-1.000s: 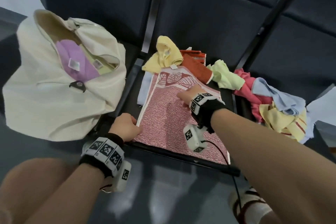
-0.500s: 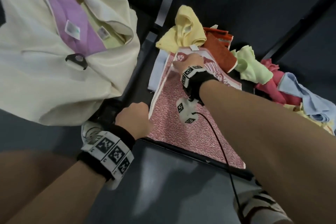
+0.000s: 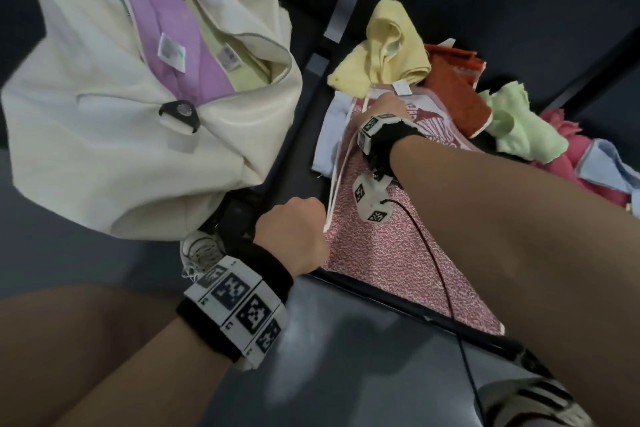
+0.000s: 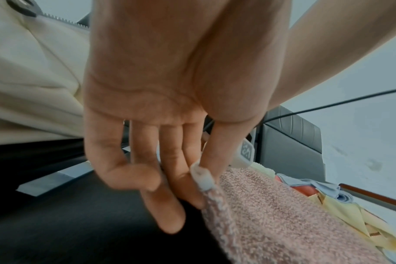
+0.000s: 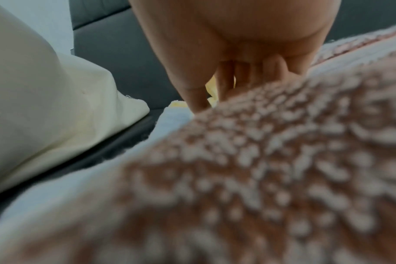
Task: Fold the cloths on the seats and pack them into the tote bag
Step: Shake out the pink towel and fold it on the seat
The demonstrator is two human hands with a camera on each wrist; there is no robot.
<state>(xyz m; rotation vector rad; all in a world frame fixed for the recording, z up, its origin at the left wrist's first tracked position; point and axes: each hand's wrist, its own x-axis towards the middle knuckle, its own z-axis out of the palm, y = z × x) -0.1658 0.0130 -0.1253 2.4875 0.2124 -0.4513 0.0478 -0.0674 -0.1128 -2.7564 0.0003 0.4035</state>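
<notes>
Pinching the near white-bound corner of the red patterned cloth between thumb and fingers, the left hand has that edge lifted off the dark seat; the left wrist view shows the thumb pressed on top of the hem and the fingers curled beneath it. Away from that hand, at the cloth's far corner, the right hand has come down on the cloth with fingers pointing downward onto the fabric. Whether those fingers are gripping the edge or only pressing on it cannot be told, as the right wrist view is blurred and the cloth hides the fingertips.

Just beyond the right hand lie a crumpled yellow cloth and an orange cloth, with a pale green cloth and a pink cloth further to its right. A light blue cloth peeks out from under the patterned one, between the two hands. Left of the left hand stands the cream tote bag, mouth open, a folded purple cloth inside it.
</notes>
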